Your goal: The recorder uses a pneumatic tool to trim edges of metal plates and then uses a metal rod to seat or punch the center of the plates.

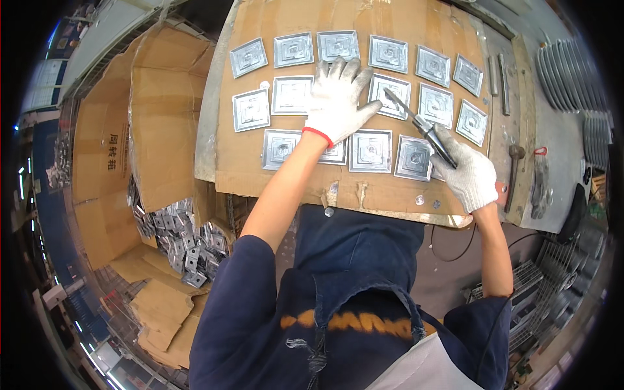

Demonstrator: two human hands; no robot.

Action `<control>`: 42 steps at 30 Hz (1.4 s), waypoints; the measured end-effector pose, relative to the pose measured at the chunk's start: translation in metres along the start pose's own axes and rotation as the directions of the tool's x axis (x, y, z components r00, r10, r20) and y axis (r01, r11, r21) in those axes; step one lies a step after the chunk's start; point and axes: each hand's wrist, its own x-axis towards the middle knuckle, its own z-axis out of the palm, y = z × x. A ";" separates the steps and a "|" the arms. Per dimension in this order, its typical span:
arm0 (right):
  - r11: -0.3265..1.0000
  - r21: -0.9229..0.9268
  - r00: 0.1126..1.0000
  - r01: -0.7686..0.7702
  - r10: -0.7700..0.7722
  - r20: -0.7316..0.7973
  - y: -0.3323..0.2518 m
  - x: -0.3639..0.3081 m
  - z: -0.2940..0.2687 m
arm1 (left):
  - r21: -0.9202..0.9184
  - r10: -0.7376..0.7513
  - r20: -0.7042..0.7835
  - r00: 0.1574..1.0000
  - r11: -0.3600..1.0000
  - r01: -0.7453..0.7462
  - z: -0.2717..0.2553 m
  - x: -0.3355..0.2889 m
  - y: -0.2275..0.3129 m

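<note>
Rows of square grey metal plates with stepped square relief lie on the cardboard-covered table (240, 156). My left hand (338, 97), in a white glove with a red cuff, is spread flat over the middle row, holding nothing. Its fingertips reach the lower edge of a far-row plate (337, 44), and it partly covers another plate (290, 95). Gloved too, my right hand (467, 170) is closed around a scraper-like hand tool (427, 130) with a dark handle, metal collar and slim pointed blade. The blade tip is over a middle-row plate (398, 91); contact cannot be made out.
Left of the table, an open cardboard box (166, 123) stands by a heap of small metal parts (188, 240). A hammer (513, 170) and metal bars (504, 84) lie along the table's right side. Stacked round metal discs (569, 75) stand farther right.
</note>
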 end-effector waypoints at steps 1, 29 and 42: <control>1.000 -0.005 1.000 0.019 -0.019 -0.002 0.000 0.000 0.001 | 0.000 -0.001 -0.002 1.000 1.000 0.001 -0.001 0.001 0.001; 1.000 0.000 1.000 0.007 -0.007 -0.016 -0.002 -0.034 -0.013 | -0.005 0.025 -0.013 1.000 1.000 -0.025 -0.002 0.001 0.001; 1.000 0.022 0.996 -0.001 0.000 0.087 -0.014 -0.020 -0.005 | -0.010 0.049 -0.048 0.998 0.999 -0.049 -0.003 0.002 0.000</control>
